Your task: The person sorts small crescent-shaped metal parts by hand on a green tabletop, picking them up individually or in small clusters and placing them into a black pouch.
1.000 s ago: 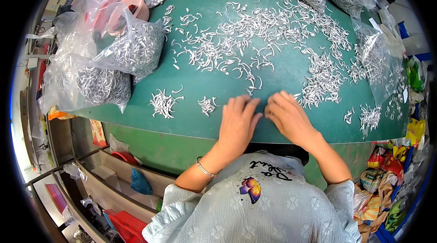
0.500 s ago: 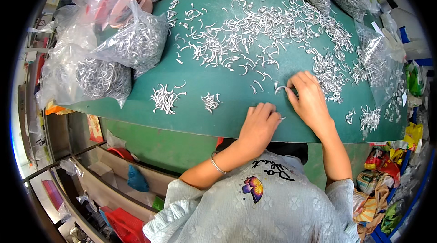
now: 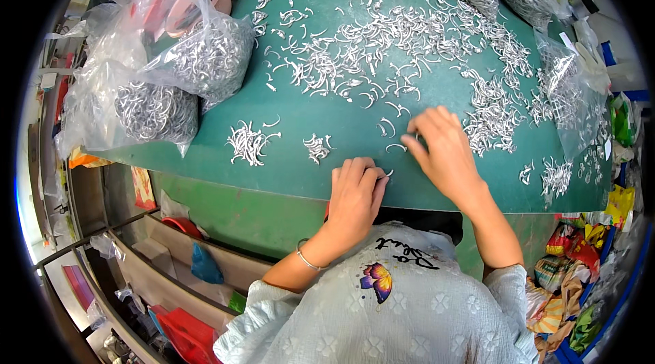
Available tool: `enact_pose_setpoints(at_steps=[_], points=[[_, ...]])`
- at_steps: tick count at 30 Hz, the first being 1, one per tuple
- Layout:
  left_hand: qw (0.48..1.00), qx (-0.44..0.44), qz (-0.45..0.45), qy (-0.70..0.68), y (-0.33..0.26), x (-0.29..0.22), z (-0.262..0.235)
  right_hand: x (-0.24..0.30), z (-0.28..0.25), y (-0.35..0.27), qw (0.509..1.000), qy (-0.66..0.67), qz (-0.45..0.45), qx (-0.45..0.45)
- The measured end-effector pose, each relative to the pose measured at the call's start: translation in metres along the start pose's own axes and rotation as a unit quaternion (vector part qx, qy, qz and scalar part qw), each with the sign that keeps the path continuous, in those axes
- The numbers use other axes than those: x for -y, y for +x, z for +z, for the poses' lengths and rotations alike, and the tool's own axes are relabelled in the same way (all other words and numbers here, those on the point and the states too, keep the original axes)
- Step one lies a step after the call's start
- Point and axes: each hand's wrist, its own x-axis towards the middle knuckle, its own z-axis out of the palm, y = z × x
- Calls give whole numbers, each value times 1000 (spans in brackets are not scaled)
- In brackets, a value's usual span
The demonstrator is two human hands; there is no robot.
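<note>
Leftward along the tabletop's (image 3: 273,108) near edge, my left hand (image 3: 355,193) has shifted, its fingers pinching a silver curved piece (image 3: 389,173) whose tip pokes out. My right hand (image 3: 442,151) has drifted left too, thumb apart from the fingers; whether it grips anything, I cannot tell. One loose curved piece (image 3: 396,146) lies just beside that thumb.

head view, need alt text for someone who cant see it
A person's left hand holds a small curved silvery piece over a green table; the right hand is near similar loose pieces. More lie scattered and piled beyond, with filled clear plastic bags at both sides.
</note>
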Motion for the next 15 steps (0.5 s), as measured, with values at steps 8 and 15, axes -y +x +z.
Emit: enact_pose_setpoints(at_steps=[8,15], points=[[999,-26,-19,6,2,7,-8,-5,14,8,996,-88,-30,4],[994,-96,1,60,50,24,-4,-6,-7,-6,998,54,-1,40]])
